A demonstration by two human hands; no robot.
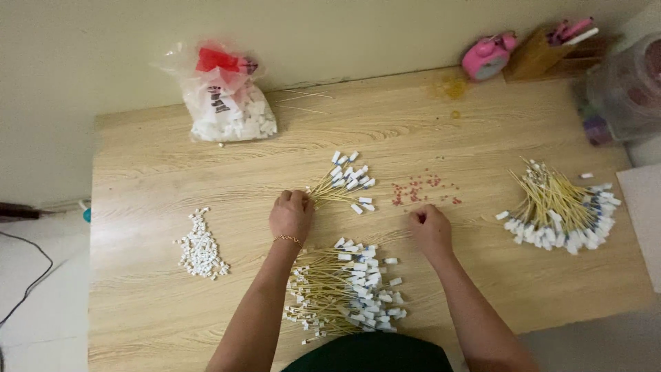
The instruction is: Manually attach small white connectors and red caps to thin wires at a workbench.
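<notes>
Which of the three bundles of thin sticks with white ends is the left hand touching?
The small bundle at the middle of the table, just above the left hand. It has the fewest sticks; the bigger piles lie near the table's front edge and far right.

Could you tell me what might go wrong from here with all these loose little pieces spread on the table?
The tiny red beads lie loose just beyond the right hand; a sweep could scatter them. The left hand rests against the small bundle of sticks, which might get knocked askew. The big pile of sticks sits near the table edge and may slide off.
</notes>
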